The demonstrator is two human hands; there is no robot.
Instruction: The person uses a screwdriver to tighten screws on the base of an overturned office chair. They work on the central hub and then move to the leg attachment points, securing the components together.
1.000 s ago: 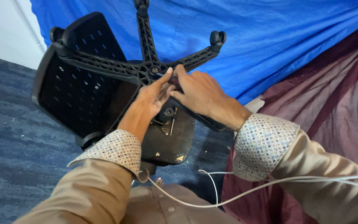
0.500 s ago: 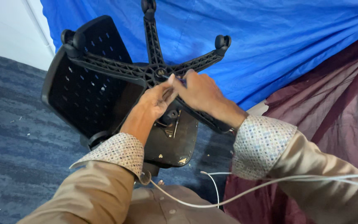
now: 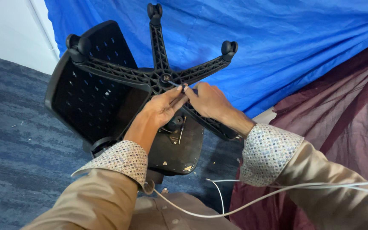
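Overhead, an upturned black office chair [image 3: 107, 98] lies on blue-grey carpet [image 3: 13, 140], its five-armed star base [image 3: 158, 70] raised toward the camera and its castors [image 3: 228, 46] pointing outward. Both of the person's hands meet at the hub [image 3: 165, 78] in the middle of that base. The right hand [image 3: 207, 101] is curled, its fingertips pinched on a slim tool [image 3: 176, 84] whose tip touches the hub; the tool's exact kind is too small to tell. The left hand [image 3: 163, 108] lies just beside it, fingers half-bent and pressed against the same tool from below, thumb up near the hub. Under the hands sits the chair's dark seat underside [image 3: 175, 149] with its metal mechanism, and the perforated backrest [image 3: 86, 93] spreads out to the left. A blue tarpaulin [image 3: 277, 38] hangs behind the chair, and maroon cloth [image 3: 341, 115] is draped on the right. A thin white cable [image 3: 235, 202] trails across the person's tan sleeves [image 3: 107, 196] with patterned cuffs.
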